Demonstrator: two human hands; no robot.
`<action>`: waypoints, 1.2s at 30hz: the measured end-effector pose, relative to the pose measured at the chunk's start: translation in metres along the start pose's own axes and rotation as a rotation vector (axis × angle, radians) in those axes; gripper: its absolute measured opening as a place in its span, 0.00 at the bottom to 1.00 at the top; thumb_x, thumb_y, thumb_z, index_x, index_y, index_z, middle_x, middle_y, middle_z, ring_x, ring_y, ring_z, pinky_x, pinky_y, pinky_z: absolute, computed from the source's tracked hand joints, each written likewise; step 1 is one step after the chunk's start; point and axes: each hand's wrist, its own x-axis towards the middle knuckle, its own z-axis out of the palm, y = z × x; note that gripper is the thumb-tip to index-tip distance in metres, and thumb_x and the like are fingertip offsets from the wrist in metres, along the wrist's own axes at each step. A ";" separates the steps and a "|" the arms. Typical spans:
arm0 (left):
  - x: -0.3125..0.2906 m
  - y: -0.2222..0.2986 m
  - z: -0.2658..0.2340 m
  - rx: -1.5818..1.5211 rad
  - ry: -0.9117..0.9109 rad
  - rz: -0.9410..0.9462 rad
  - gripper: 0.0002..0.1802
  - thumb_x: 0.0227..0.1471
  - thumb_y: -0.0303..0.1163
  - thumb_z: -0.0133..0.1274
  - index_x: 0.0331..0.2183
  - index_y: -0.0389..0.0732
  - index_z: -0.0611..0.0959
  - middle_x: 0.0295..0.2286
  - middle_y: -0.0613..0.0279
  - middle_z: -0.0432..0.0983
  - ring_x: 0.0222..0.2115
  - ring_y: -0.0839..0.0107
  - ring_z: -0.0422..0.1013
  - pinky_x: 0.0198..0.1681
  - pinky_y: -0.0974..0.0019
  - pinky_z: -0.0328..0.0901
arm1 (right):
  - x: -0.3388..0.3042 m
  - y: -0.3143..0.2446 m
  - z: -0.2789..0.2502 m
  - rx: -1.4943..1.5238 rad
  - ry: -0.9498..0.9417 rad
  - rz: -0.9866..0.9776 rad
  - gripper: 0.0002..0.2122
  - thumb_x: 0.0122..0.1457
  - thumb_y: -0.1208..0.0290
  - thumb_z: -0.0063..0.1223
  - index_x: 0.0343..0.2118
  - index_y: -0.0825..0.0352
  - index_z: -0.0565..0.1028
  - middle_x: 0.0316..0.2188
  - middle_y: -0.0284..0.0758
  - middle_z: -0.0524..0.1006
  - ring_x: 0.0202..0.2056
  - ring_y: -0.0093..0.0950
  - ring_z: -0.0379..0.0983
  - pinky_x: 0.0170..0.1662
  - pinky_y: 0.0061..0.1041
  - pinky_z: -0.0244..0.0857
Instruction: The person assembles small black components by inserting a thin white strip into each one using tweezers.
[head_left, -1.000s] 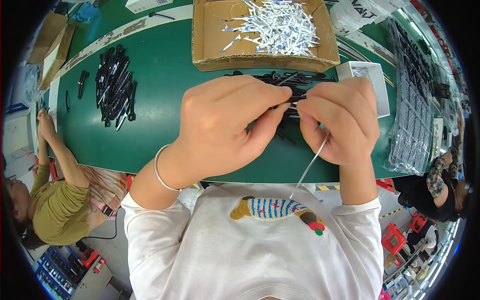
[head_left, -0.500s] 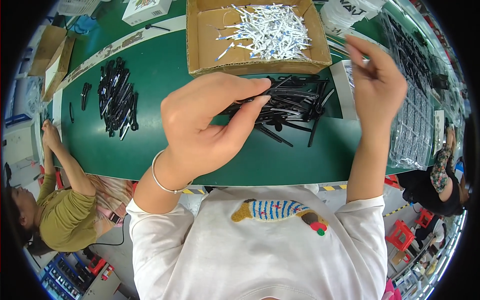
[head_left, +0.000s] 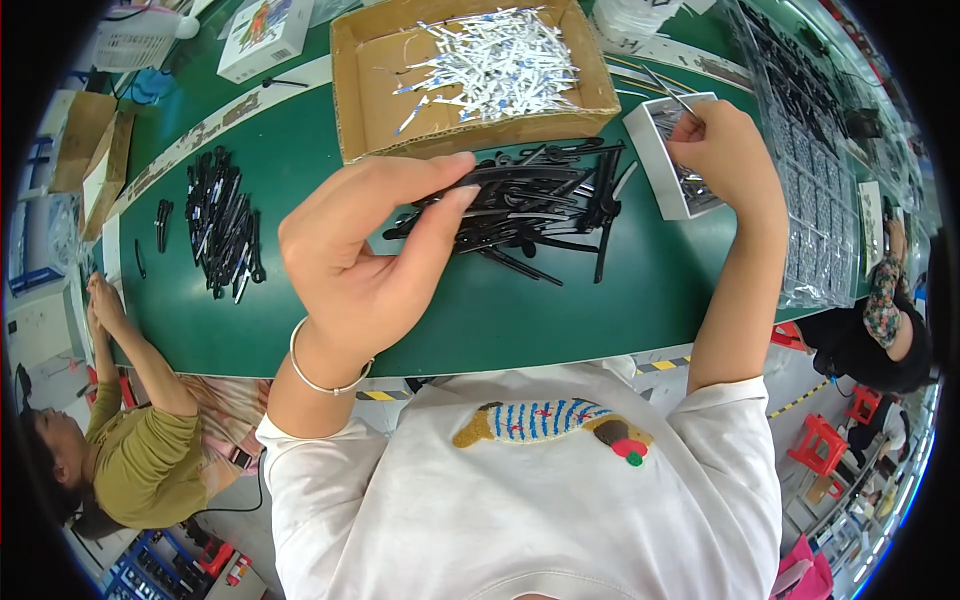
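My left hand [head_left: 375,240] is closed in a pinch on a slim black plastic piece [head_left: 520,174], above a loose pile of similar black pieces [head_left: 545,240]. Several of these have rounded ends. At the right, my right hand [head_left: 728,150] is closed on a slim grey metal tool [head_left: 668,88] that looks like tweezers, one end sticking up past the fingers. That hand is over a small white box [head_left: 655,165], which holds small metallic parts [head_left: 690,185]. Part of the box is hidden behind the hand.
A cardboard box [head_left: 342,85] of white and blue slips stands beyond the pile. Another heap of black pieces [head_left: 222,225] lies left on the green table [head_left: 320,330]. Clear compartment trays [head_left: 820,235] edge the right side. Co-workers sit at left [head_left: 150,460] and right [head_left: 850,350].
My right hand has come down to the white box and now shows a metal tool in its fingers. My left hand keeps its pinch on the black piece. The whole view has shifted slightly.
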 end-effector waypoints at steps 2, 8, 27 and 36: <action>0.001 0.003 0.001 0.003 -0.010 -0.002 0.10 0.36 0.14 0.58 0.28 0.31 0.81 0.25 0.55 0.79 0.24 0.69 0.74 0.29 0.73 0.67 | 0.001 -0.001 0.000 -0.008 -0.002 -0.010 0.06 0.38 0.75 0.57 0.17 0.71 0.73 0.17 0.42 0.74 0.23 0.35 0.73 0.29 0.29 0.66; -0.001 0.003 0.001 -0.029 0.018 -0.094 0.09 0.38 0.15 0.58 0.29 0.32 0.82 0.26 0.56 0.79 0.25 0.72 0.74 0.30 0.75 0.67 | 0.006 0.012 0.001 0.035 0.045 -0.069 0.05 0.39 0.75 0.55 0.19 0.71 0.74 0.19 0.44 0.74 0.24 0.38 0.73 0.31 0.30 0.66; 0.003 0.006 0.007 -1.044 0.035 -0.762 0.11 0.50 0.22 0.52 0.38 0.31 0.78 0.29 0.48 0.78 0.27 0.65 0.77 0.32 0.68 0.74 | -0.060 -0.091 0.034 1.114 0.135 -0.597 0.06 0.45 0.88 0.53 0.27 0.72 0.75 0.24 0.33 0.76 0.25 0.20 0.72 0.26 0.17 0.65; -0.002 -0.001 0.009 -0.822 0.114 -0.519 0.10 0.47 0.16 0.53 0.36 0.29 0.78 0.30 0.52 0.77 0.30 0.70 0.75 0.35 0.70 0.73 | -0.064 -0.103 0.035 0.922 0.026 -0.535 0.06 0.44 0.83 0.59 0.27 0.70 0.77 0.21 0.28 0.74 0.20 0.12 0.65 0.20 0.12 0.57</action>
